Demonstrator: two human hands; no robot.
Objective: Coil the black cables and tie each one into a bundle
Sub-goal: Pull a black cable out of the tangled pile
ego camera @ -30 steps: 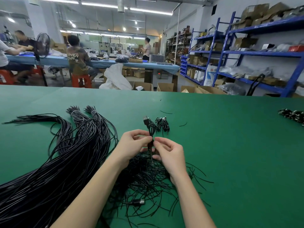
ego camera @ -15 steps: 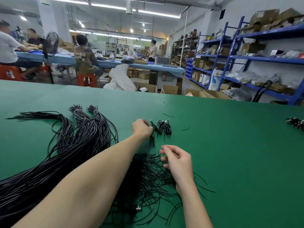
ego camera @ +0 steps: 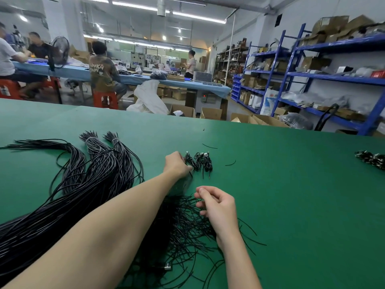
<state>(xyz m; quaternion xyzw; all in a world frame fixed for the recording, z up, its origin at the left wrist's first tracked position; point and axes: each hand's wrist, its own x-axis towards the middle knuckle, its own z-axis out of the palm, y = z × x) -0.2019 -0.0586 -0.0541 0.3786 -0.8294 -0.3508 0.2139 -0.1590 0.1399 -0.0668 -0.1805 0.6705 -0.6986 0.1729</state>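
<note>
My left hand reaches forward over the green table and holds a tied black cable bundle at the left end of a small row of finished bundles. My right hand hovers with loosely curled fingers over a heap of thin black twist ties and holds nothing I can see. A big sheaf of long black cables lies to the left, its far ends bound in tufts.
A second cluster of bundled cables lies at the right edge. Two stray ties lie beyond the row. A metal plug peeks out of the heap. Cardboard boxes, blue shelves and seated people are behind the table.
Both hands were together on a small bundle one second ago. My left hand has since carried it forward to the row, and my right hand has let go and stayed over the ties.
</note>
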